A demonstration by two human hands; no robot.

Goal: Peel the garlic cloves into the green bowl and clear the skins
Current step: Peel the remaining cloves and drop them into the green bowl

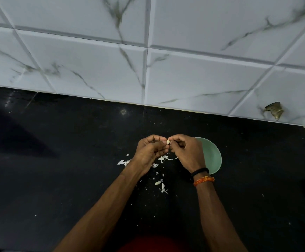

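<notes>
Two hands meet above a glossy black tabletop (pixel 75 160): left hand (pixel 150 151) and right hand (pixel 186 151), fingers curled, pinching one small pale garlic clove (pixel 168 142) between them. Round, smooth green bowl (pixel 213 157) sits just beside the right hand, partly hidden by it. Papery white skins (pixel 161 184) lie scattered below. White marble-veined wall tiles (pixel 93 60) behind. No legible writing.

A garlic clove (pixel 168 142) is being pinched between the left hand (pixel 150 151) and right hand (pixel 186 153), left of the green bowl (pixel 212 155), above scattered skins (pixel 161 184).
</notes>
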